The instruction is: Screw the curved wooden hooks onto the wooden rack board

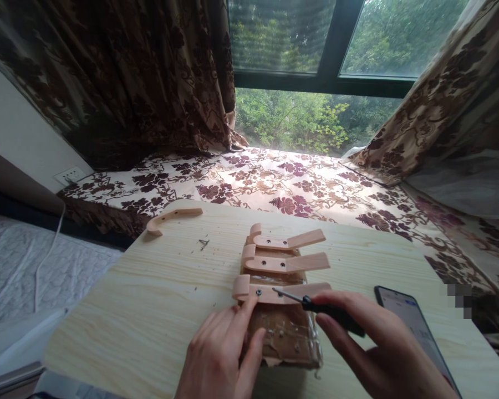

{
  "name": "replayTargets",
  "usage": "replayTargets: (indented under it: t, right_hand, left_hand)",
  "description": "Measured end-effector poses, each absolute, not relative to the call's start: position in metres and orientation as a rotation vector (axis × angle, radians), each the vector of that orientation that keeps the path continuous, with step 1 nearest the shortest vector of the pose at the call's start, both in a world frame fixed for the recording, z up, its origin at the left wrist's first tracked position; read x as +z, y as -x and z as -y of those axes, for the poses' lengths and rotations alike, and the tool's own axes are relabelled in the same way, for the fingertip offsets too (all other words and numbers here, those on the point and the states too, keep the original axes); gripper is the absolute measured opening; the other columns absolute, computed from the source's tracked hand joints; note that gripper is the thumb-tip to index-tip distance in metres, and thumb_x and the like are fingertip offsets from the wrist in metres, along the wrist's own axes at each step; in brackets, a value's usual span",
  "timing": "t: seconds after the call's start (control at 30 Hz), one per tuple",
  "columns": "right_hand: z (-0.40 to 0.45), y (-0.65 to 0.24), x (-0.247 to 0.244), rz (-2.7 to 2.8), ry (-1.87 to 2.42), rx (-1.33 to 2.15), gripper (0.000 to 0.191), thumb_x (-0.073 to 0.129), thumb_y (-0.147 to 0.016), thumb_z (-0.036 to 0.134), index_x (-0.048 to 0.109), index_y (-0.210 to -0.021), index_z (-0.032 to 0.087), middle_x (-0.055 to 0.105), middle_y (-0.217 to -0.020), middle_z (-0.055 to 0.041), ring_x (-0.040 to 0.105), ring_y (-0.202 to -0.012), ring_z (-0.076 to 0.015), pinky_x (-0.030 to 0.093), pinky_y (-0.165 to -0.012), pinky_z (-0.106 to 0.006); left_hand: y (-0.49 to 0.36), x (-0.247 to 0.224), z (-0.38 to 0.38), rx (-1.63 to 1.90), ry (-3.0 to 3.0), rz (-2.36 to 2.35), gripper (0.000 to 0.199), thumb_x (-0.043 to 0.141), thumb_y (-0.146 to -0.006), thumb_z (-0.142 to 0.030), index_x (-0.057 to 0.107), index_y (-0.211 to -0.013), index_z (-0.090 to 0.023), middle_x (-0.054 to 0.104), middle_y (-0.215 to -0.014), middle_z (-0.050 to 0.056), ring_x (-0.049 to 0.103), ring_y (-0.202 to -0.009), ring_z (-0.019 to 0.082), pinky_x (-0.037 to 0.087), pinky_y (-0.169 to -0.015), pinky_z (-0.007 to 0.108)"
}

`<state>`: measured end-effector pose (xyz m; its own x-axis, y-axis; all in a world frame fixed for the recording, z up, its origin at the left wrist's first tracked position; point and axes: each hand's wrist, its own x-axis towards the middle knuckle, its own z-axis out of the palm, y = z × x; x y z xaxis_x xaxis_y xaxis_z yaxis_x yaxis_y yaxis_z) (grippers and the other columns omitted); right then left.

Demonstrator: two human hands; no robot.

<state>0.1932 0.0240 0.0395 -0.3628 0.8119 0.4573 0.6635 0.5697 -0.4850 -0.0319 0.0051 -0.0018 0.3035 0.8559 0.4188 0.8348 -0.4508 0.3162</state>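
Note:
Three pale wooden hooks lie in a row across a brown block wrapped in clear tape (276, 338), each with two dark screws. My left hand (224, 346) grips the nearest wooden hook (293, 291) near its curled end. Its index fingertip is just below the left screw (258, 292), and its thumb lies over the block. In my right hand (370, 332) is a black-handled screwdriver (335, 316). Its shaft points left, with the tip above the nearest hook, between the two screws. Behind are the middle hook (295, 262) and the far hook (289, 241).
Another wooden hook (174, 216) lies at the table's far left corner. Several loose screws (203, 244) and small crumbs are scattered nearby. A phone (411, 327) lies right of my right hand. Beyond the pale wooden table (128, 299) is a floral-covered window ledge (258, 177).

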Motion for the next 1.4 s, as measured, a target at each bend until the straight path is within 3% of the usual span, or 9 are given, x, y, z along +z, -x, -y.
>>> replayTargets:
  t: [0.13,0.33,0.73,0.87,1.07,1.3,1.4]
  right_hand:
    - [-0.028,-0.185,0.051,2.137,1.147,0.291,0.014,0.057,-0.085,0.022,0.057,-0.099,0.024,0.070,-0.088,0.0007,0.065,-0.077,-0.0109,0.051,-0.068,-0.019]
    - [-0.031,-0.171,0.063,2.206,1.156,0.371,0.010,0.055,-0.085,0.020,0.059,-0.094,0.023,0.068,-0.080,0.0005,0.063,-0.070,-0.0113,0.049,-0.062,-0.021]
    - [-0.046,-0.156,0.098,2.486,1.282,0.454,0.013,0.050,-0.088,0.018,0.062,-0.091,0.023,0.064,-0.078,0.0011,0.055,-0.067,-0.0116,0.038,-0.063,-0.025]
    - [-0.065,-0.145,0.124,2.783,1.243,0.343,0.015,0.051,-0.087,0.016,0.061,-0.077,0.021,0.060,-0.068,0.0012,0.051,-0.064,-0.0124,0.032,-0.058,-0.025]
    - [-0.088,-0.124,0.143,3.112,0.974,0.155,0.014,0.053,-0.083,0.012,0.060,-0.071,0.016,0.060,-0.068,-0.0006,0.046,-0.062,-0.0107,0.029,-0.057,-0.026]
    - [-0.095,-0.116,0.150,3.134,1.046,0.070,0.019,0.052,-0.085,0.022,0.064,-0.072,0.016,0.053,-0.055,0.0016,0.031,-0.046,-0.0088,0.020,-0.045,-0.026]
    - [-0.095,-0.119,0.154,3.153,1.041,0.064,0.012,0.057,-0.082,0.022,0.065,-0.076,0.017,0.055,-0.057,0.0013,0.035,-0.047,-0.0088,0.021,-0.046,-0.026]
  left_hand:
    - [0.034,-0.002,-0.002,0.914,-2.596,-1.628,0.030,0.044,-0.091,-0.028,0.056,-0.116,-0.016,0.066,-0.094,0.008,0.065,-0.084,0.019,0.054,-0.070,0.027]
    - [0.031,-0.009,0.003,0.842,-2.742,-1.675,0.043,0.046,-0.090,-0.030,0.049,-0.128,-0.010,0.062,-0.115,0.014,0.060,-0.105,0.023,0.052,-0.084,0.030]
    - [0.021,-0.007,-0.004,0.648,-2.721,-1.663,0.046,0.046,-0.087,-0.029,0.047,-0.128,-0.006,0.057,-0.126,0.016,0.065,-0.094,0.025,0.056,-0.075,0.037]
    - [0.021,-0.008,-0.004,0.688,-2.699,-1.665,0.047,0.046,-0.087,-0.029,0.046,-0.129,-0.008,0.057,-0.127,0.013,0.063,-0.100,0.025,0.055,-0.079,0.036]
    - [0.021,-0.008,-0.007,0.675,-2.683,-1.668,0.048,0.046,-0.086,-0.026,0.045,-0.131,-0.010,0.057,-0.127,0.013,0.063,-0.098,0.024,0.055,-0.076,0.034]
    - [0.023,-0.009,-0.008,0.706,-2.710,-1.645,0.044,0.047,-0.085,-0.027,0.050,-0.125,-0.010,0.059,-0.124,0.014,0.064,-0.096,0.025,0.055,-0.074,0.034]
    - [0.025,-0.010,-0.007,0.721,-2.710,-1.651,0.043,0.046,-0.085,-0.027,0.050,-0.125,-0.011,0.058,-0.125,0.014,0.064,-0.097,0.024,0.055,-0.075,0.033]
